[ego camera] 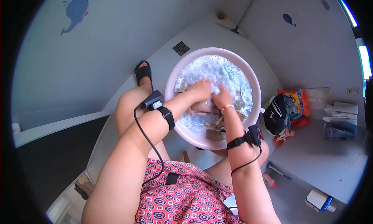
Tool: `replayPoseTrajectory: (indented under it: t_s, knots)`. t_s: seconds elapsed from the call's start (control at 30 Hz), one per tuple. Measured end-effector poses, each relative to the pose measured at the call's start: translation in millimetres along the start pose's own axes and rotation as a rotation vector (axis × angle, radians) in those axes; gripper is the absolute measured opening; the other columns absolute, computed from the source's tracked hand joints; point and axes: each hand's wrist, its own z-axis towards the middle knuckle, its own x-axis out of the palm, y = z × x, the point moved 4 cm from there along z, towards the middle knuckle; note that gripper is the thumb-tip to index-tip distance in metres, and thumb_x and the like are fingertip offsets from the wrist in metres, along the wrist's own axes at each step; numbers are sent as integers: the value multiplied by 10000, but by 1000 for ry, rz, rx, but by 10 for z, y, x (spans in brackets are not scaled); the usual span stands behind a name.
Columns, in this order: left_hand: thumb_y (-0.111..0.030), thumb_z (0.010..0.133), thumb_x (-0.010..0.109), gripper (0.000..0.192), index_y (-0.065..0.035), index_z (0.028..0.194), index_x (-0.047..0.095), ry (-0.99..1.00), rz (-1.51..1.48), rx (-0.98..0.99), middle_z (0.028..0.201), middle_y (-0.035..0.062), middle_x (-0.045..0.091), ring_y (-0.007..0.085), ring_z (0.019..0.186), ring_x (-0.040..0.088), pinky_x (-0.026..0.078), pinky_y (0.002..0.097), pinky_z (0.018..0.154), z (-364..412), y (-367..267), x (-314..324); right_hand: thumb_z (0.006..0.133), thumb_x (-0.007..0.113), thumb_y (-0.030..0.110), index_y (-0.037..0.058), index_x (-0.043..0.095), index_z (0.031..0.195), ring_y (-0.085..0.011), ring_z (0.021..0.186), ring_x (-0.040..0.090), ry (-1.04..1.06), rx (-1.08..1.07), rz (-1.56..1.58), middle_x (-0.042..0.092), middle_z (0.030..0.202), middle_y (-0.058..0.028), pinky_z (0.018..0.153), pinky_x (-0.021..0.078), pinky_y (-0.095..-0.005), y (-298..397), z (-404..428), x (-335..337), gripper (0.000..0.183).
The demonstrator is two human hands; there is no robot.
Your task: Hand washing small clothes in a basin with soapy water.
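Note:
A round pink plastic basin (256, 78) holds foamy water and several wet garments. My left hand (200, 90) is at the middle of the basin, its fingers bent at a soaked beige-pink cloth (201, 107). Close beside it, almost touching, my right hand (222, 98) has its fingertips in white suds; a bracelet circles that wrist. Foam and blur hide whether either hand grips cloth. Pale blue-green fabric (228, 72) floats toward the far right of the basin. Brownish fabric (216, 134) lies at the near side, partly under the water.
Beyond the basin are a square floor drain (181, 48) and a long-handled floor tool (236, 29). To the right lie piled clothes (275, 113), an orange packet (301, 101) and a doll (285, 135). My knees flank the basin; a black slipper (143, 73) is at its left.

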Motion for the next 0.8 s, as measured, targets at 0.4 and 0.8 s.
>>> replayPoseTrajectory:
  t_s: [0.4,0.8]
  knots:
    - [-304,949,552,318,-117,1207,562,236,-2000,-134,1077,71,622,186,956,633,526,341,860,-123,-470,-321,682,743,54,31,595,980,-344,906,578,-342,-601,392,589,946,-156,801,476,-404,1036,-1323,-1163,333]
    - [-398,979,499,292,-121,1056,548,311,-2037,-102,899,23,579,151,880,579,492,330,811,-272,-610,-177,801,720,259,47,619,765,-381,689,600,-608,-475,264,613,745,-167,642,487,-434,1038,-1093,-1116,237]
